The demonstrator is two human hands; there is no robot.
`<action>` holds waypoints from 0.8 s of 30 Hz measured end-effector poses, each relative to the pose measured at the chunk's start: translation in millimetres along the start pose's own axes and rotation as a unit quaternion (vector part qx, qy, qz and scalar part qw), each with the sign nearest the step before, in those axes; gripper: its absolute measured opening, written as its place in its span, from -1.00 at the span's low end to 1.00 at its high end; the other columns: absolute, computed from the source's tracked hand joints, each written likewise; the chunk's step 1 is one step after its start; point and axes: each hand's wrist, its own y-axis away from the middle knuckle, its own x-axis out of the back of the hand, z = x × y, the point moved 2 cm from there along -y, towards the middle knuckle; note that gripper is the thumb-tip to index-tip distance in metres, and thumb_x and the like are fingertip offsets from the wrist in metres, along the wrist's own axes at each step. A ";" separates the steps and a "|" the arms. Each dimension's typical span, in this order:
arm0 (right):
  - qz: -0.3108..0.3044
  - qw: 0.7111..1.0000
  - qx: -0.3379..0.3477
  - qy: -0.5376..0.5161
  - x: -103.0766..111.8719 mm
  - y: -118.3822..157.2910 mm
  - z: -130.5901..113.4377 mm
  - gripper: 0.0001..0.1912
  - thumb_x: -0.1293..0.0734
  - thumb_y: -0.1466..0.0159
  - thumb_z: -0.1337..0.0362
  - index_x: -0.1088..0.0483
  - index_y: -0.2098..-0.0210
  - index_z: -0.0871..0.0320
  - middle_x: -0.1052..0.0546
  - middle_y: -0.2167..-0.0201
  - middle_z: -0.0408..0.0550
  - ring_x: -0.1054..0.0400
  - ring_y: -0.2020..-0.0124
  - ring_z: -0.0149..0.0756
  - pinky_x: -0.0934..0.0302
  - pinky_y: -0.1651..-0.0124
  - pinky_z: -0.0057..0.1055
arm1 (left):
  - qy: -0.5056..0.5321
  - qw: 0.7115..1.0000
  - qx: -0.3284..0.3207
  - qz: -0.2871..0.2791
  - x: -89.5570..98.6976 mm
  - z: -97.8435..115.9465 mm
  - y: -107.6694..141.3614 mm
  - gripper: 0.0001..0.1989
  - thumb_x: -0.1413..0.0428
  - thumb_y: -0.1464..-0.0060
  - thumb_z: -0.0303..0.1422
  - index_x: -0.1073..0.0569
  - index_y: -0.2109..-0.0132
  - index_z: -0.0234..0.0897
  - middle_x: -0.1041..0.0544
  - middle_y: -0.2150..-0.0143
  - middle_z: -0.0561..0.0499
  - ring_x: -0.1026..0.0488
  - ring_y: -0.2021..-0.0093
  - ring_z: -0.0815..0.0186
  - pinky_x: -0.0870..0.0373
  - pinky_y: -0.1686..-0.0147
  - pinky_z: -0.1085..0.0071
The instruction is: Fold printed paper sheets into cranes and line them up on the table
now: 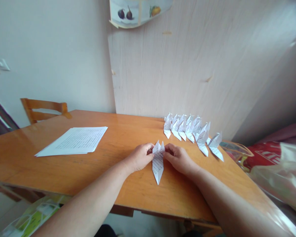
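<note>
A folded white paper with printed text lies on the wooden table, its long point towards me and two short points at the far end. My left hand pinches its left edge between thumb and fingers. On the right edge, my right hand holds it in the same way, fingers curled. Several folded paper pieces with upright tips stand in rows at the back right. A stack of printed sheets lies flat on the left.
The wooden table meets the wall at the back. A wooden chair stands behind its left end. Beyond the right edge are a wire basket and red and clear bags. A green bag is below at the lower left.
</note>
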 end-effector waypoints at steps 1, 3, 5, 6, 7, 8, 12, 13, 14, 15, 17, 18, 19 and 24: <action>0.001 1.000 0.001 0.012 -0.3 -0.5 1.1 -0.91 -0.27 -0.25 0.25 -0.37 0.35 0.12 -0.45 0.46 -0.18 -0.30 0.41 -0.33 -0.13 0.36 -0.43 | 0.000 1.000 0.000 -0.001 0.0 -0.3 -0.3 -0.84 -0.11 -0.16 -0.33 -0.51 0.14 -0.27 -0.60 0.22 0.00 -0.51 0.23 0.26 -0.40 0.25 0.42; 0.000 1.000 0.001 0.025 -0.8 -1.3 3.1 -0.90 -0.27 -0.25 0.25 -0.37 0.37 0.12 -0.45 0.48 -0.18 -0.30 0.42 -0.32 -0.13 0.37 -0.43 | 0.009 1.000 0.002 0.001 0.0 -1.6 -0.9 -0.84 -0.12 -0.15 -0.35 -0.51 0.14 -0.27 -0.60 0.22 0.00 -0.51 0.23 0.27 -0.40 0.24 0.42; -0.005 1.000 0.001 0.021 -1.1 -1.6 4.4 -0.90 -0.27 -0.25 0.24 -0.38 0.34 0.12 -0.46 0.46 -0.18 -0.32 0.40 -0.31 -0.15 0.35 -0.43 | 0.032 0.999 0.004 0.000 0.0 -3.7 -1.3 -0.82 -0.13 -0.12 -0.40 -0.50 0.11 -0.27 -0.61 0.17 -0.01 -0.53 0.18 0.26 -0.42 0.19 0.40; -0.009 1.000 0.001 0.015 -1.3 -1.6 4.7 -0.90 -0.27 -0.26 0.24 -0.39 0.32 0.13 -0.47 0.45 -0.17 -0.32 0.39 -0.31 -0.16 0.33 -0.42 | 0.046 0.999 0.004 -0.003 -0.2 -4.8 -1.4 -0.80 -0.13 -0.10 -0.43 -0.50 0.09 -0.27 -0.62 0.14 -0.02 -0.54 0.15 0.25 -0.43 0.15 0.38; -0.012 1.000 0.001 0.008 -1.4 -1.4 4.9 -0.90 -0.27 -0.26 0.25 -0.40 0.30 0.13 -0.47 0.43 -0.16 -0.33 0.39 -0.31 -0.17 0.32 -0.42 | 0.059 0.998 0.004 -0.009 -0.5 -5.8 -1.4 -0.77 -0.12 -0.08 -0.46 -0.49 0.08 -0.26 -0.62 0.11 -0.04 -0.55 0.12 0.24 -0.44 0.11 0.36; -0.015 1.000 0.002 0.002 -1.6 -1.2 5.0 -0.90 -0.27 -0.26 0.26 -0.40 0.29 0.13 -0.48 0.42 -0.16 -0.33 0.39 -0.31 -0.17 0.32 -0.42 | 0.070 0.997 0.004 -0.015 -0.8 -6.7 -1.3 -0.74 -0.12 -0.06 -0.49 -0.48 0.07 -0.26 -0.62 0.08 -0.05 -0.55 0.10 0.23 -0.44 0.08 0.35; -0.023 1.000 -0.002 -0.009 -2.6 -0.7 6.0 -0.92 -0.28 -0.24 0.29 -0.39 0.27 0.13 -0.44 0.45 -0.18 -0.30 0.42 -0.34 -0.14 0.35 -0.43 | 0.086 0.996 0.005 -0.027 -2.1 -6.6 -0.5 -0.69 -0.11 0.01 -0.54 -0.46 0.07 -0.26 -0.62 0.07 -0.06 -0.56 0.08 0.22 -0.45 0.06 0.32; -0.027 1.000 -0.003 -0.011 -3.0 -0.7 6.6 -0.92 -0.29 -0.24 0.29 -0.39 0.27 0.13 -0.43 0.46 -0.19 -0.29 0.43 -0.34 -0.13 0.37 -0.43 | 0.081 0.996 0.005 -0.028 -2.2 -5.7 -0.2 -0.69 -0.11 0.00 -0.54 -0.46 0.07 -0.25 -0.62 0.08 -0.05 -0.56 0.08 0.22 -0.45 0.07 0.32; -0.030 0.999 -0.005 -0.009 -3.5 -0.8 7.1 -0.91 -0.30 -0.23 0.28 -0.38 0.26 0.13 -0.41 0.47 -0.20 -0.28 0.44 -0.35 -0.12 0.38 -0.43 | 0.070 0.997 0.005 -0.026 -2.0 -4.6 0.1 -0.70 -0.12 0.00 -0.53 -0.47 0.08 -0.25 -0.62 0.09 -0.04 -0.56 0.09 0.21 -0.46 0.08 0.33; -0.033 0.999 -0.006 -0.002 -4.0 -1.0 7.6 -0.91 -0.32 -0.23 0.26 -0.38 0.27 0.12 -0.40 0.48 -0.21 -0.27 0.45 -0.36 -0.11 0.40 -0.44 | 0.051 0.998 0.004 -0.024 -1.7 -3.5 0.4 -0.71 -0.12 0.00 -0.52 -0.47 0.09 -0.24 -0.62 0.10 -0.04 -0.56 0.10 0.21 -0.45 0.10 0.34; -0.033 0.999 -0.003 0.035 -4.6 -1.3 8.3 -0.89 -0.36 -0.21 0.23 -0.35 0.32 0.11 -0.37 0.50 -0.23 -0.23 0.47 -0.37 -0.07 0.42 -0.44 | 0.003 1.000 -0.001 -0.018 -0.6 -1.5 0.8 -0.72 -0.13 0.02 -0.52 -0.49 0.11 -0.23 -0.62 0.14 -0.03 -0.55 0.15 0.21 -0.45 0.14 0.36; -0.031 0.997 0.000 0.064 -4.8 -1.5 8.5 -0.87 -0.37 -0.19 0.23 -0.33 0.37 0.10 -0.35 0.50 -0.23 -0.22 0.48 -0.38 -0.05 0.43 -0.44 | -0.021 1.000 -0.007 -0.015 0.0 -0.8 1.0 -0.72 -0.13 0.04 -0.52 -0.50 0.13 -0.23 -0.62 0.16 -0.02 -0.54 0.18 0.21 -0.44 0.16 0.37; -0.029 0.995 0.004 0.094 -5.0 -1.7 8.7 -0.84 -0.39 -0.18 0.23 -0.31 0.41 0.10 -0.35 0.50 -0.22 -0.21 0.48 -0.38 -0.04 0.43 -0.44 | -0.038 0.999 -0.014 -0.013 0.5 -0.5 1.0 -0.72 -0.13 0.05 -0.52 -0.50 0.14 -0.23 -0.62 0.18 -0.02 -0.54 0.20 0.22 -0.43 0.18 0.37; -0.042 0.984 0.001 0.172 -5.6 -2.8 12.1 -0.78 -0.39 -0.18 0.21 -0.28 0.48 0.11 -0.37 0.45 -0.15 -0.25 0.44 -0.35 -0.04 0.38 -0.41 | -0.053 0.998 -0.025 -0.009 0.6 -2.5 0.7 -0.70 -0.13 0.06 -0.51 -0.49 0.12 -0.22 -0.62 0.17 -0.02 -0.54 0.21 0.23 -0.42 0.21 0.40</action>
